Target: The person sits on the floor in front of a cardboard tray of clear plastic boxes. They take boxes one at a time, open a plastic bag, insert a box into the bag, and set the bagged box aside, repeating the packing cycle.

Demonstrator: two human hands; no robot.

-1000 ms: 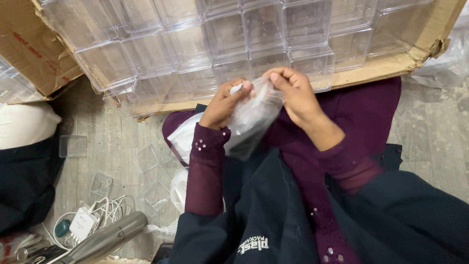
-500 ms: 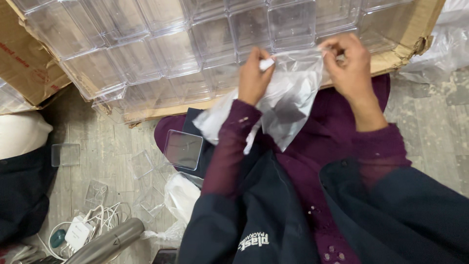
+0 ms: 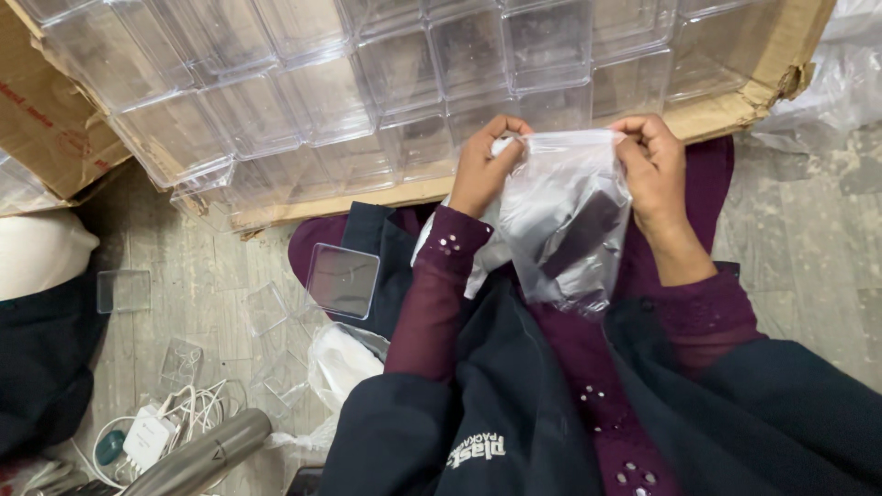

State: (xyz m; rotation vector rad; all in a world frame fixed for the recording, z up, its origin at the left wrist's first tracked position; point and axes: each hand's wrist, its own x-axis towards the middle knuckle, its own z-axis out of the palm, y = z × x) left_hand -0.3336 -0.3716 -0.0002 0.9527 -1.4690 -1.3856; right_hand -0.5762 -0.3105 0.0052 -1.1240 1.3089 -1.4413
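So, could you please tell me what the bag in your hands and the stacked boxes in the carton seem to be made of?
The bag looks like thin clear plastic film: glossy, crinkled, see-through. The stacked boxes appear to be rigid clear plastic, with sharp edges and glare. The carton looks like matte brown corrugated cardboard, torn at its corner.

Two hands, the left hand [image 3: 482, 170] and the right hand [image 3: 654, 170], at twelve o'clock; one clear plastic bag [image 3: 565, 220]; one cardboard box [image 3: 726, 106]; one steel flask [image 3: 197, 459] at seven o'clock.

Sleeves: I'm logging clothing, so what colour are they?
Dark purple sleeves with small shiny studs, head view.
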